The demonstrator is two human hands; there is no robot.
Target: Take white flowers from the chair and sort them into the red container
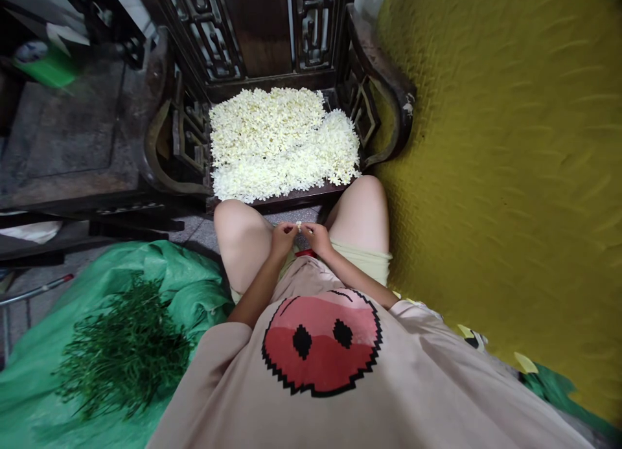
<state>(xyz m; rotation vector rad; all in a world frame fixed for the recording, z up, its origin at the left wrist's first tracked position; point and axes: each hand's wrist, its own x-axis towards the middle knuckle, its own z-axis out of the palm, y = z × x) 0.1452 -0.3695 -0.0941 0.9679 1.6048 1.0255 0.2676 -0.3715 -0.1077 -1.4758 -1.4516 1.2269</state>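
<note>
Low over my lap, my left hand (284,238) and my right hand (317,237) meet fingertip to fingertip, both with pinched fingers. A small white flower (299,224) sits between the fingertips, and both hands seem to grip it. Its finer detail is too small to make out. Just beneath the hands lies something red (306,253), partly hidden by them. Beyond my knees, a thick layer of loose white flowers (272,141) covers the seat of a dark carved wooden chair (267,44).
A yellow textured sheet (505,144) hangs along the right side. To the left stands a dark wooden table (68,138) with a green roll-shaped item (48,65) on it. A heap of green stems (129,352) lies on a green plastic sheet (194,267) at lower left.
</note>
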